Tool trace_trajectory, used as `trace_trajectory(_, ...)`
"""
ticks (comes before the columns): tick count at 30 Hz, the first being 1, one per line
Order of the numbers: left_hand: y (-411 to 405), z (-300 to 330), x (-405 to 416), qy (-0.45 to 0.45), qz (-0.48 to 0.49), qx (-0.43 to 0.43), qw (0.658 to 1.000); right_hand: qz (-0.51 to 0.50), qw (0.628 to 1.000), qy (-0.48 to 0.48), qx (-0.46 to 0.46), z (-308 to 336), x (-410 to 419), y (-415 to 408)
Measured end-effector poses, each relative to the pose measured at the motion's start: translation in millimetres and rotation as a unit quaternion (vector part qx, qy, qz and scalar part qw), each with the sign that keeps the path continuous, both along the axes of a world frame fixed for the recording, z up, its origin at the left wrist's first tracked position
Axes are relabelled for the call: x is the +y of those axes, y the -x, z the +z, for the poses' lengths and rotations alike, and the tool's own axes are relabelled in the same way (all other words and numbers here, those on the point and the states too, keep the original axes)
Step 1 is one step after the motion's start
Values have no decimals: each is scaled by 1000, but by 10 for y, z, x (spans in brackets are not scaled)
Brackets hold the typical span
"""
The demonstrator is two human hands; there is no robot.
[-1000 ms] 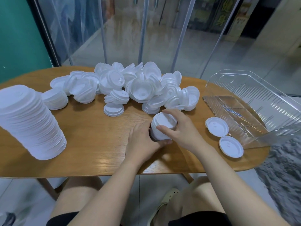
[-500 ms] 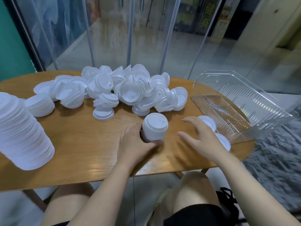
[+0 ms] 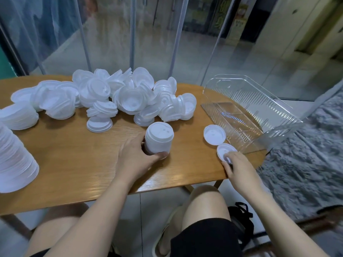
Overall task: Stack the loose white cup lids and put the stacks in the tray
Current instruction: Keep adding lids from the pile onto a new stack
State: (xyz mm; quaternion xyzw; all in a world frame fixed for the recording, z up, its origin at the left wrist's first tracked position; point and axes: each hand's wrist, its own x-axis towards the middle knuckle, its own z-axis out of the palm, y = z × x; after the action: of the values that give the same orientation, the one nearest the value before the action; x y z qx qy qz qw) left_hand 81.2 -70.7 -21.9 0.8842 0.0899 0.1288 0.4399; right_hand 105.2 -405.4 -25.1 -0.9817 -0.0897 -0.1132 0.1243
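Table (image 3: pixel 78 164): oval, light wood grain, slight sheen. Glass partition (image 3: pixel 148 43): behind the table toward 12 o'clock, with slim metal posts; grey glossy floor (image 3: pixel 241 58) beyond. Wall (image 3: pixel 5 65): green strip at 9 o'clock. Rug (image 3: pixel 306 154): grey, shaggy, at 3 o'clock. Floor tiles (image 3: pixel 141 219): pale, under the table.

Left hand (image 3: pixel 136 156) curled in sideways grip; right hand (image 3: pixel 238 168) palm down, fingertips lowered, forearms extended.
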Motion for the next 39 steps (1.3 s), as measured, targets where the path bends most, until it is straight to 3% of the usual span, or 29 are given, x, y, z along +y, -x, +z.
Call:
trace_trajectory(3,2,5,-1,2,4,-3,1000,-8,999,-51,-3,54,77,69)
trace_trajectory(6,5,4,-7,6,9,0,1000,3,982,-186,23,191,166,127)
trace_trajectory(7,4,1,-4,6,9,0,1000,-4,962,-267,53,231,204,129)
trace_trajectory(9,-2,-17,7,11,5,0,1000,-19,879,-449,159,292,319,150)
trace_trajectory(10,-9,-28,13,13,4,3,1000,-24,835,-510,206,294,375,161)
trace_trajectory(11,-10,-32,14,13,4,5,1000,-30,820,-525,228,271,411,150)
trace_trajectory(15,-15,-37,19,9,6,9,1000,-56,858,-470,197,164,494,89)
trace_trajectory(19,-15,-42,20,10,7,14,1000,-48,868,-453,197,132,522,48)
trace_trajectory(23,-17,-33,14,13,4,17,1000,-14,929,-331,161,148,534,83)
trace_trajectory(27,-14,-23,18,12,6,18,1000,23,958,-246,149,146,590,88)
trace_trajectory(36,10,17,6,14,10,16,1000,28,983,-132,121,47,739,71)
trace_trajectory(39,13,28,0,12,5,13,1000,28,984,-133,113,39,760,83)
